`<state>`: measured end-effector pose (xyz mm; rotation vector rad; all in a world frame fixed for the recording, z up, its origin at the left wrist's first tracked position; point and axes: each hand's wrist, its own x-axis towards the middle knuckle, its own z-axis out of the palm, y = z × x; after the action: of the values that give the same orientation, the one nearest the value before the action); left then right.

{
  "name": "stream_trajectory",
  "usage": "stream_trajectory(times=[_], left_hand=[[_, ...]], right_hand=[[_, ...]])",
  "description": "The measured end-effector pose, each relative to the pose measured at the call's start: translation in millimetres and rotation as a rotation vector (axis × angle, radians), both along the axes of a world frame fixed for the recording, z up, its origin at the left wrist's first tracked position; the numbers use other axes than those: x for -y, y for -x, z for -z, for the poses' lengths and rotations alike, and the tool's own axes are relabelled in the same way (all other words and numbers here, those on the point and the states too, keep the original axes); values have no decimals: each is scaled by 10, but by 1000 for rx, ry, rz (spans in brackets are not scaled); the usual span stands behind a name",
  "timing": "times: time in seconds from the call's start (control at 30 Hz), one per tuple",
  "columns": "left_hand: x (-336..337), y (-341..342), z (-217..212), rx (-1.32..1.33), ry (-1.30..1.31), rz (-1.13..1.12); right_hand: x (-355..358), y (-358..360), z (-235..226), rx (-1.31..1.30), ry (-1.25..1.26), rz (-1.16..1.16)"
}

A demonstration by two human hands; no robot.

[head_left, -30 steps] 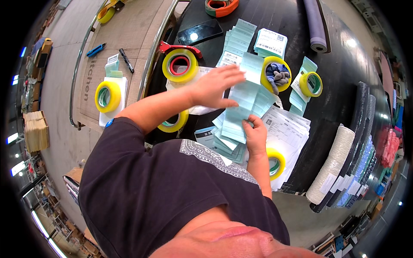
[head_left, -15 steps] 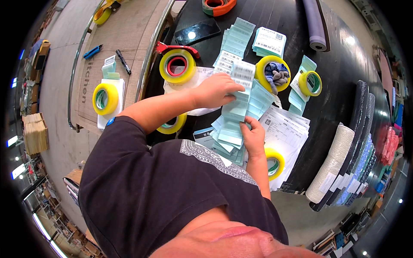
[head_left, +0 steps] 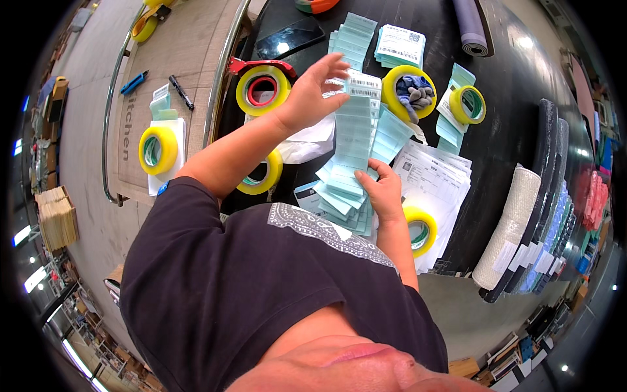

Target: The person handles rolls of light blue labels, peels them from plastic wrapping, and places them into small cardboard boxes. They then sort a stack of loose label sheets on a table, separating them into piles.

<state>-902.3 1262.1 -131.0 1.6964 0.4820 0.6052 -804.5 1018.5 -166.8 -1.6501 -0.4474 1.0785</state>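
Observation:
My left hand [head_left: 315, 97] hovers by the far end of a label strip, fingers spread, holding nothing. A long light-blue label strip [head_left: 353, 134] runs toward me, its near length showing bare backing. White barcode labels [head_left: 364, 83] lie at its far end, partly behind the strip. My right hand [head_left: 384, 191] pinches the strip's right edge between thumb and fingers, over a fanned pile of folded light-blue backing [head_left: 349, 212]. Just right of that hand are printed paper sheets [head_left: 434, 179] with a yellow-rimmed tape roll [head_left: 419, 232] on them.
A red-handled tape dispenser [head_left: 263, 90], a phone [head_left: 290, 39] and a label stack [head_left: 400, 44] lie on the black table. Gloves [head_left: 415, 97] sit in a tape roll. Wrapped rolls [head_left: 508, 228] line the right side. A cart [head_left: 189, 39] stands left.
My left hand has let go of the strip and moved away from me and left, its fingers spreading. The strip now lies more stretched out, with more bare backing showing. My right hand stays on it.

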Motion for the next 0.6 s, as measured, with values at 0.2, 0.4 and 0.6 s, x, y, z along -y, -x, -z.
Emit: stream_trajectory(times=[0.2, 0.4, 0.6], left_hand=[[267, 37, 221, -340, 277, -25], [408, -29, 222, -353, 266, -25], [513, -69, 273, -263, 312, 85]], right_hand=[[80, -33, 61, 19, -66, -69], [98, -29, -81, -153, -167, -92], [45, -64, 70, -377, -99, 132]])
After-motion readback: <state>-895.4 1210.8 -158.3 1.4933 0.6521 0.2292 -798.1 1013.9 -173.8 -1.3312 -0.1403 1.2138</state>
